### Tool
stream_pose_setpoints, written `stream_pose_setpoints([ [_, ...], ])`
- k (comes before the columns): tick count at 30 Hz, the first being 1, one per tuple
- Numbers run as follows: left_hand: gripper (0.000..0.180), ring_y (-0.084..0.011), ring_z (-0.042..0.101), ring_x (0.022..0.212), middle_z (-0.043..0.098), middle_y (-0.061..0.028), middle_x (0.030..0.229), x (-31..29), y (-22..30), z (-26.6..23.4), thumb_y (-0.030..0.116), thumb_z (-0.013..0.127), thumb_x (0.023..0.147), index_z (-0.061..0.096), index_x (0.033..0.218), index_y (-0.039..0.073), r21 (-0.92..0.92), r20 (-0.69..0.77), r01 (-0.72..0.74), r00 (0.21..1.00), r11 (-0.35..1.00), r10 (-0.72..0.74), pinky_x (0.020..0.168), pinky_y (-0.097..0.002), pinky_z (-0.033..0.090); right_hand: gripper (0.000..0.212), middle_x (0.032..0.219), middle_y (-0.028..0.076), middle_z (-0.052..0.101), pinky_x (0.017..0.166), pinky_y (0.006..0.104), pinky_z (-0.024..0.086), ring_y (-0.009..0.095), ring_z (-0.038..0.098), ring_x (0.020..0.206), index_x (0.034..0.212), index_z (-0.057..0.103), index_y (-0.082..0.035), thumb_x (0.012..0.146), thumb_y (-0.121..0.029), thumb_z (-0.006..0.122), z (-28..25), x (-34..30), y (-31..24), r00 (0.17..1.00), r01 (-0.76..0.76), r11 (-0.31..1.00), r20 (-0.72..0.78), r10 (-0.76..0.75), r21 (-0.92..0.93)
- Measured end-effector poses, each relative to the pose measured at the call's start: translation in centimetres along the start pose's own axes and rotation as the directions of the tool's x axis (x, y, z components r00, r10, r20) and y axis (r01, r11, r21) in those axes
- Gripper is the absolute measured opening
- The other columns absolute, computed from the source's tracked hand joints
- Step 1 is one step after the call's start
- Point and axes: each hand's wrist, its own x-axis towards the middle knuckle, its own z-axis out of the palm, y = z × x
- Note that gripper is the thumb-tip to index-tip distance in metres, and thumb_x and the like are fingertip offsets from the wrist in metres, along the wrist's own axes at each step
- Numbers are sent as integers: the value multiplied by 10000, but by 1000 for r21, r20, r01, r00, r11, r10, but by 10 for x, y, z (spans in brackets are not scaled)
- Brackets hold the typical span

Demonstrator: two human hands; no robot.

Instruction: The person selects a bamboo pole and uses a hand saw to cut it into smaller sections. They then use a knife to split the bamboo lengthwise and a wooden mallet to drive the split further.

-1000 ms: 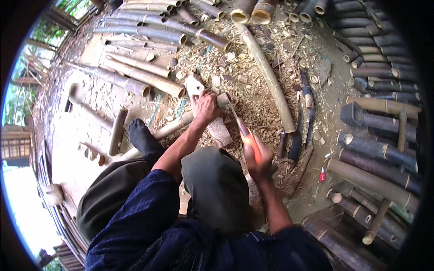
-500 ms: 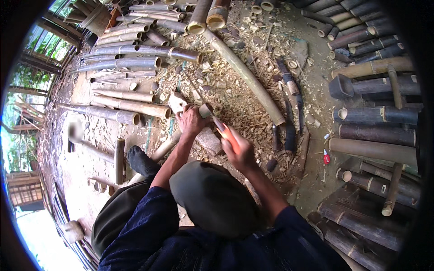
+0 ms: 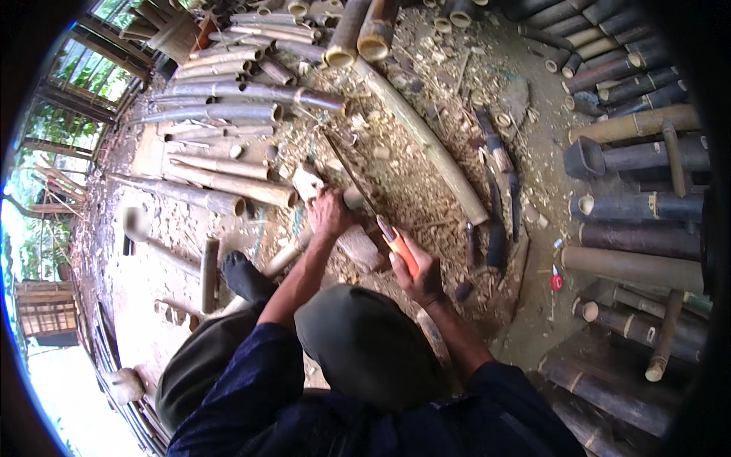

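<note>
My left hand (image 3: 332,212) is closed over a bamboo tube (image 3: 288,250), pressing it down near its far end. That tube slants up from beside my left foot and crosses a pale wooden block (image 3: 361,250), which shows on both sides of the hand. In my right hand (image 3: 420,276) is a handsaw (image 3: 397,245), gripped by its orange handle. Its long thin blade reaches away to the upper left and lies across the tube, just right of my left hand. Whether the teeth have cut in is too small to tell.
Bamboo tubes (image 3: 228,186) lie in rows at the left, and a long pole (image 3: 426,137) slants across the wood chips ahead. Dark tools (image 3: 495,206) rest right of the chips. A red-handled item (image 3: 557,279) and stacked bamboo (image 3: 640,206) are further right.
My right hand has drawn the saw back toward me and slightly right, so more blade shows. My left hand keeps its hold on the tube. The whole view has shifted a little.
</note>
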Motion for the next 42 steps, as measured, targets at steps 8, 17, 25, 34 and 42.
stream_pose_setpoints([
  [8, 615, -221, 514, 1360, 693, -70, 1314, -3, 1, -17, 482, 881, 699, 754, 1194, 140, -39, 54, 32, 998, 999, -30, 1135, -523, 304, 463, 1193, 235, 732, 716, 366, 611, 286, 762, 895, 1412, 621, -30, 976, -182, 657, -80, 53, 7, 979, 127, 959, -123, -162, -254],
  [17, 557, -209, 530, 1337, 716, -31, 1222, -4, -17, -9, 468, 874, 716, 751, 1152, 146, -71, -44, 19, 999, 997, -22, 1131, -525, 293, 670, 1184, 195, 619, 1130, 543, 369, 395, 552, 1233, 1450, 555, -73, 882, -382, 727, -130, 154, 100, 985, 174, 428, 159, -72, -887],
  [25, 834, -286, 529, 1347, 651, -121, 1346, 7, -28, -17, 564, 871, 712, 601, 1346, 93, -373, 53, 15, 999, 928, 5, 1129, -513, 335, 695, 1371, 266, 597, 1055, 522, 454, 426, 538, 1319, 1352, 584, 16, 791, -339, 789, -52, 173, 125, 929, -256, 566, -37, 368, -784],
  [34, 414, -198, 670, 880, 723, -92, 969, 6, -194, -292, 342, 814, 894, 708, 1136, 23, -266, 277, -144, 935, 953, 219, 777, -373, 548, 658, 1170, 250, 644, 988, 493, 470, 439, 611, 1117, 1302, 592, 7, 700, -185, 778, -67, 86, 53, 987, -36, 896, 122, 100, -442],
  [42, 218, -124, 624, 755, 691, -40, 873, -291, -334, -218, 198, 726, 949, 715, 1037, -1, -930, -368, -95, 235, 355, -900, 640, -267, 487, 667, 1117, 191, 648, 955, 508, 468, 418, 603, 1075, 1258, 623, -48, 622, -158, 792, -26, 58, -14, 748, 594, 705, 588, -307, -388],
])
